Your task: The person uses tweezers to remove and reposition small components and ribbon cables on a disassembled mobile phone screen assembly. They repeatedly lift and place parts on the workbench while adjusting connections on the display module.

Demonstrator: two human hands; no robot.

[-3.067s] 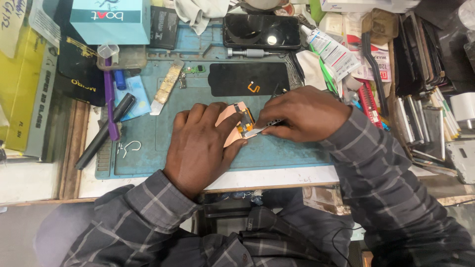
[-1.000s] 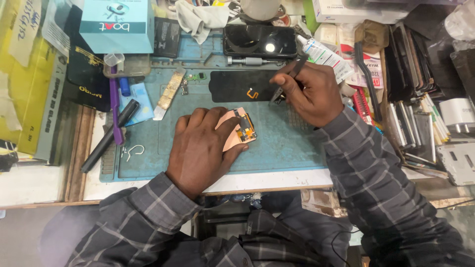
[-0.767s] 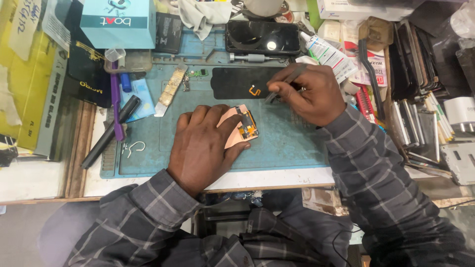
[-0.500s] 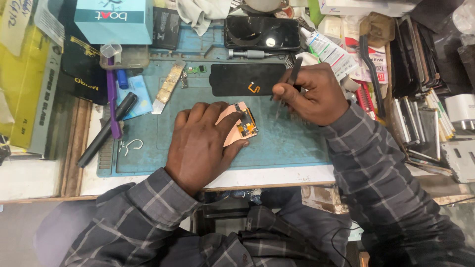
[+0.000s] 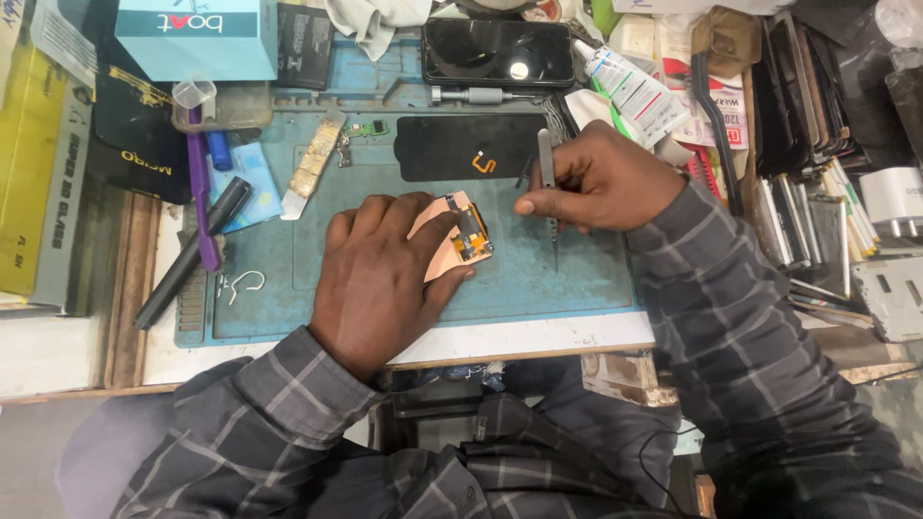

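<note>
My left hand (image 5: pixel 383 271) lies flat on a small copper-coloured display part (image 5: pixel 460 234) with an orange flex connector, pinning it to the blue-green work mat (image 5: pixel 538 279). My right hand (image 5: pixel 604 183) holds metal tweezers (image 5: pixel 548 197) upright, tips pointing down toward the mat just right of the part. A black phone screen panel (image 5: pixel 461 146) lies on the mat behind both hands.
A dark phone (image 5: pixel 498 51) and a screwdriver (image 5: pixel 481 95) lie at the mat's far edge. A white tube (image 5: pixel 630 91) is at the right, a light blue box (image 5: pixel 197 37) at back left, a purple tool (image 5: pixel 200 192) and black pen (image 5: pixel 183 255) at left. Stacked screens (image 5: pixel 808 192) crowd the right.
My right hand left the part, reached back toward the black panel, then returned with the tweezers now held vertically. The left hand has stayed on the part.
</note>
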